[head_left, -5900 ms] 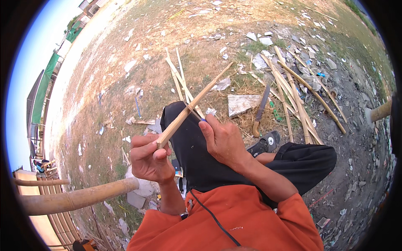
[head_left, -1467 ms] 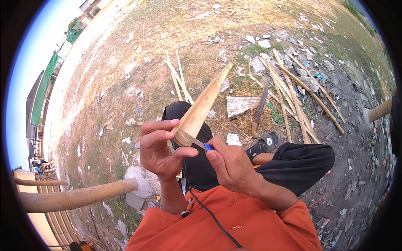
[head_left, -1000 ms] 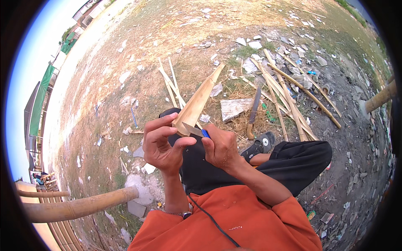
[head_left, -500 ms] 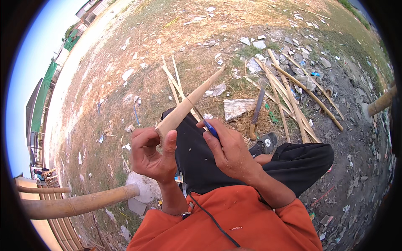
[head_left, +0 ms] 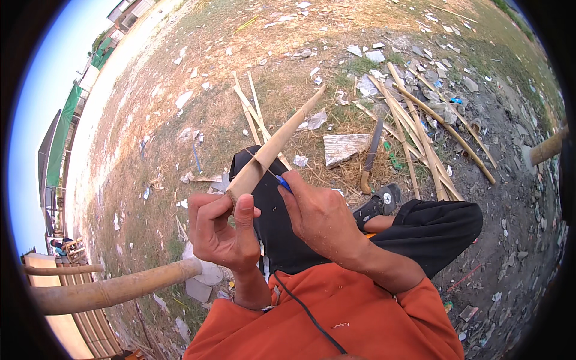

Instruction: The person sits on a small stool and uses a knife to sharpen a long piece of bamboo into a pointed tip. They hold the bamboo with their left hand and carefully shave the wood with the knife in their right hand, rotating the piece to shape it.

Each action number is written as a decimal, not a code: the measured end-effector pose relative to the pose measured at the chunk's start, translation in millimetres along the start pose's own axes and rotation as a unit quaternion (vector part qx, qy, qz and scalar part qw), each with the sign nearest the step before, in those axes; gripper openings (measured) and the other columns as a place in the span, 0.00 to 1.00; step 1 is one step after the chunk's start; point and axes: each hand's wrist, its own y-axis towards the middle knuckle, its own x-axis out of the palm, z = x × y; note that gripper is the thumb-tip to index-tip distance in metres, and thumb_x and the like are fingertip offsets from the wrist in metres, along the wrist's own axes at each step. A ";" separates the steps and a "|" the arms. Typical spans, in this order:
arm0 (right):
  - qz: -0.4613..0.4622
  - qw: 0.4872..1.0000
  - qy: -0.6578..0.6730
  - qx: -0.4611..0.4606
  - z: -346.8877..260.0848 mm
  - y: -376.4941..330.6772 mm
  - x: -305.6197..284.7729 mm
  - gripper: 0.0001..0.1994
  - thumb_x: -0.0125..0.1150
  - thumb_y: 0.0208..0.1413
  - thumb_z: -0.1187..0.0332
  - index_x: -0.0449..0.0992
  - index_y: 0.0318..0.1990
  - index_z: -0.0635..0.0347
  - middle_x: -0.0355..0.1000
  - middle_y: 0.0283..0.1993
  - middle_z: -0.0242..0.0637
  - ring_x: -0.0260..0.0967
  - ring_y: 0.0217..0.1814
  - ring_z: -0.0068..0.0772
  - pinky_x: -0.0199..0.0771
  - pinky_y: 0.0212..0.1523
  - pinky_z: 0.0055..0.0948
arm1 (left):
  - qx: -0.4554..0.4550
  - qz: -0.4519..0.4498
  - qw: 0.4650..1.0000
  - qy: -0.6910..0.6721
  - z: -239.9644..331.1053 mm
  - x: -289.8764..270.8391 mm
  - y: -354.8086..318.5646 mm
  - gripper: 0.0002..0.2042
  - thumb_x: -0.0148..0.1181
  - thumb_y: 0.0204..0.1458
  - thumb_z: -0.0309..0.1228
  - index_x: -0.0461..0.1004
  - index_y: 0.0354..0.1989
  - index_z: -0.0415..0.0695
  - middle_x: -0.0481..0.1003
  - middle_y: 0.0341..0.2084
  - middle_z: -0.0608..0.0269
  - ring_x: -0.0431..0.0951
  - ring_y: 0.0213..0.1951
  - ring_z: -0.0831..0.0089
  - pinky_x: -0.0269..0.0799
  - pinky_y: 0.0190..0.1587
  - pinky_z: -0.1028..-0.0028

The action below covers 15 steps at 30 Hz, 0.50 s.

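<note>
My left hand (head_left: pixel 225 231) is closed on the lower end of a split bamboo piece (head_left: pixel 282 138), its thumb standing up beside the end. The pale piece slants away up to the right, its far tip narrower. In my right hand (head_left: pixel 324 216) is a knife with a blue handle (head_left: pixel 283 182), mostly covered by the fingers. Its thin blade lies across the bamboo, a short way above my left hand. Below the bamboo is my bent knee in black trousers (head_left: pixel 279 225).
Bamboo strips (head_left: pixel 414 132) lie in a loose pile to the right, with two or three more (head_left: pixel 255 108) ahead. A large wooden-handled knife (head_left: pixel 372 156) rests beside a whitish slab (head_left: pixel 345 149) near my sandal (head_left: pixel 378 205). Thick bamboo poles (head_left: pixel 120 285) stand at left and right.
My right hand and the knife have moved left along the bamboo, closer to my left hand. The bamboo's far tip has shifted slightly upward in view.
</note>
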 end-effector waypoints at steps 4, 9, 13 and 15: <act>0.006 0.998 0.007 -0.058 -6.2 -4.2 -3.6 0.07 0.55 0.55 0.71 0.64 0.37 0.60 0.67 0.20 0.43 0.68 0.20 0.47 0.64 0.17 0.40 | 0.035 -0.014 0.999 0.038 -1.7 -3.3 1.2 0.08 0.64 0.46 0.20 0.69 0.27 0.32 0.65 0.25 0.59 0.68 0.20 0.77 0.66 0.19 0.82; -0.003 0.998 -0.057 -0.036 1.3 10.2 2.4 0.06 0.54 0.56 0.70 0.63 0.34 0.60 0.67 0.19 0.45 0.68 0.20 0.49 0.64 0.18 0.43 | 0.004 0.010 0.999 0.037 -7.0 -3.1 4.9 0.07 0.64 0.46 0.19 0.70 0.27 0.32 0.64 0.24 0.60 0.68 0.20 0.77 0.66 0.19 0.81; -0.011 0.992 -0.109 0.066 35.1 24.6 5.1 0.06 0.52 0.58 0.68 0.63 0.35 0.60 0.67 0.17 0.48 0.68 0.20 0.53 0.64 0.18 0.47 | 0.012 -0.005 0.999 0.046 -4.5 -8.1 5.2 0.06 0.64 0.46 0.18 0.71 0.27 0.33 0.64 0.24 0.61 0.68 0.20 0.77 0.66 0.21 0.81; -0.004 0.996 -0.086 0.036 31.7 17.1 2.8 0.07 0.49 0.60 0.66 0.63 0.36 0.59 0.67 0.15 0.48 0.68 0.18 0.54 0.65 0.17 0.48 | 0.025 -0.008 0.999 0.040 -6.3 -6.5 3.0 0.07 0.64 0.45 0.18 0.71 0.27 0.33 0.64 0.24 0.61 0.68 0.21 0.76 0.65 0.21 0.81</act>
